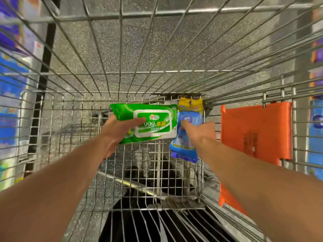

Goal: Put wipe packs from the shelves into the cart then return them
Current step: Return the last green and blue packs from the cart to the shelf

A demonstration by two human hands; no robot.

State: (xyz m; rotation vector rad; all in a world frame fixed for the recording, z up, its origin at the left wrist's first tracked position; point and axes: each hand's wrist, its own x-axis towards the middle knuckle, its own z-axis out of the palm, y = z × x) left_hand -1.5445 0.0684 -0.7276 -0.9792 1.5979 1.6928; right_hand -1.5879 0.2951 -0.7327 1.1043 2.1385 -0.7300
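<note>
green plastic filled the left hand [115, 130]: that hand gripped the green wipe pack [148, 123] from its near left end, thumb laid across the white flip lid, the pack's long axis running left to right. just right of the green pack, the right hand [201, 131] pinched the blue wipe pack [185, 137], thumb pressed on its face, and this pack's long axis ran top to bottom, its yellow header uppermost. the two packs sat edge to edge, possibly touching; i could not tell for sure. both were held above the wire floor of the cart [157, 180], inside the basket, toward the right of its middle. whether they were going down or coming up could not be read from one moment. each hand was about equally near its own pack, so neither needed to cross over. right of the green pack, beyond the blue one, the orange seat flap [255, 133] hung on the cart's side. far left and far right of the green pack, blurred shelves [10, 84] of packaged goods flanked the cart, and either lay within a sideways reach.
</note>
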